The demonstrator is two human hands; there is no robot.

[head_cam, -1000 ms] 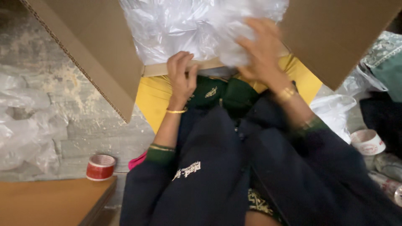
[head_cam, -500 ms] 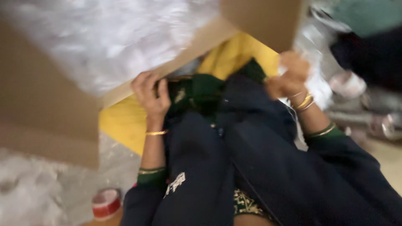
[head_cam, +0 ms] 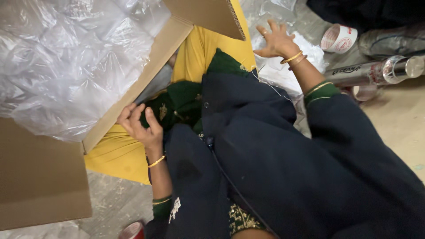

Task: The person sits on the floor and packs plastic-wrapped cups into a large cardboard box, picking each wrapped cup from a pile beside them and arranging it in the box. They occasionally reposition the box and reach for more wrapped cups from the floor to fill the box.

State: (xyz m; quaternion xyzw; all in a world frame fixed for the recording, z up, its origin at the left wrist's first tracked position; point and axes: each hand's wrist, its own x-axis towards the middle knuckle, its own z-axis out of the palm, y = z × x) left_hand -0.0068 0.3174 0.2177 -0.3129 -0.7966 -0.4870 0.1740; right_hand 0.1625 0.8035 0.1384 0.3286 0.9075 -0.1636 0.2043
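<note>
Seen from above, a person's left hand [head_cam: 141,126] curls its fingers around the lower edge of an open cardboard box [head_cam: 44,177] stuffed with clear plastic wrap [head_cam: 75,57]; the box fills the upper left and rests against yellow cloth [head_cam: 117,155]. The right hand [head_cam: 276,42] is raised, fingers spread wide, holding nothing, just above crumpled plastic [head_cam: 305,48]. A roll of tape [head_cam: 338,39] lies near it. Dark sleeves hide both forearms and most of the lap; another roll [head_cam: 132,231] is cut off at the bottom edge
</note>
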